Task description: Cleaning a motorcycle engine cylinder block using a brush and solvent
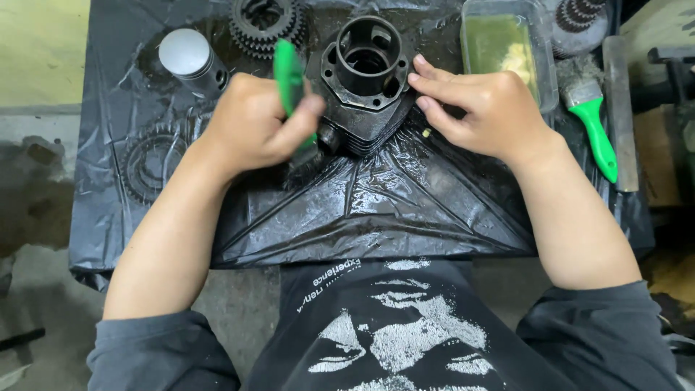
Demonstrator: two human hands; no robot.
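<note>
A black finned engine cylinder stands on black plastic sheeting in the middle of the table. My left hand grips a green-handled brush, with its dark bristles low against the cylinder's left side. My right hand rests on the cylinder's right edge, its fingertips touching the top flange.
A grey metal piston lies at the back left. Gear clusters sit behind it, and another gear lies under the sheeting at left. A clear tub of yellowish liquid, a second green brush and a metal bar lie at right.
</note>
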